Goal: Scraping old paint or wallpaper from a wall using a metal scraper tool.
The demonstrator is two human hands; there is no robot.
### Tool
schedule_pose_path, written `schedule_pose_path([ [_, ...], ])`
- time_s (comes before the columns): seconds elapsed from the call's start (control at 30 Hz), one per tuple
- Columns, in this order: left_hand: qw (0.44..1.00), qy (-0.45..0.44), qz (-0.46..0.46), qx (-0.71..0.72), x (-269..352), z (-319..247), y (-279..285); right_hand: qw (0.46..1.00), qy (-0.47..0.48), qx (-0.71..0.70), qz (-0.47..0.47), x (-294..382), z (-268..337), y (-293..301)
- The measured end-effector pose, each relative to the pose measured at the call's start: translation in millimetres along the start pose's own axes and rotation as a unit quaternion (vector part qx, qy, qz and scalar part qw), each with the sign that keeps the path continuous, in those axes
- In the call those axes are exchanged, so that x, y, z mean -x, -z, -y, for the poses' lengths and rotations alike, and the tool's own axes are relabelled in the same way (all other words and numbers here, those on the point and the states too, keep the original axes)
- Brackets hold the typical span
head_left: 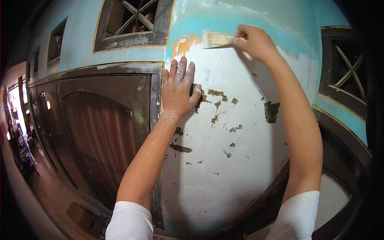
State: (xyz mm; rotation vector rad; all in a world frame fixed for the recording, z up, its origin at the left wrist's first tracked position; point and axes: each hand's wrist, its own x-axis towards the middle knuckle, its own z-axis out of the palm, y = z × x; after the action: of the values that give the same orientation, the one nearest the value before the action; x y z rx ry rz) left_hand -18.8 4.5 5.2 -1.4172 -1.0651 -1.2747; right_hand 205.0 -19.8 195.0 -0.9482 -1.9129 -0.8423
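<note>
My right hand point(255, 42) grips the handle of a flat scraper point(217, 39), whose flared, whitish-streaked blade points left. The blade lies over the border between turquoise paint point(210, 24) and a bare white area of the wall point(237, 69). An orange patch point(184, 45) shows just left of the blade. Fingers spread, my left hand point(178, 87) rests on the wall lower down, beside the wooden frame's edge, and holds nothing. Pale dust and flakes cover its fingers and wrist. Dark, ragged patches point(272, 112) mark the white surface.
Left of the white area stands a dark wooden panel point(102, 126) in a frame, with a window with crossed bars point(135, 18) above. Another crossed-bar window point(348, 66) is at right. Low on the left, a brown stool-like object point(85, 216) stands on the floor point(51, 192).
</note>
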Motion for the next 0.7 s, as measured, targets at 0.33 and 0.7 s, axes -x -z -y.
schedule_pose_path([
  [0.33,1.0,0.007,0.018,-0.025,-2,-5,3,0.985,-0.166,-0.004,-0.047,116,-142,27],
  [0.7,0.998,0.002,0.014,-0.059,-2,-7,-3,0.955,-0.25,-0.097,-0.128,234,-160,17],
])
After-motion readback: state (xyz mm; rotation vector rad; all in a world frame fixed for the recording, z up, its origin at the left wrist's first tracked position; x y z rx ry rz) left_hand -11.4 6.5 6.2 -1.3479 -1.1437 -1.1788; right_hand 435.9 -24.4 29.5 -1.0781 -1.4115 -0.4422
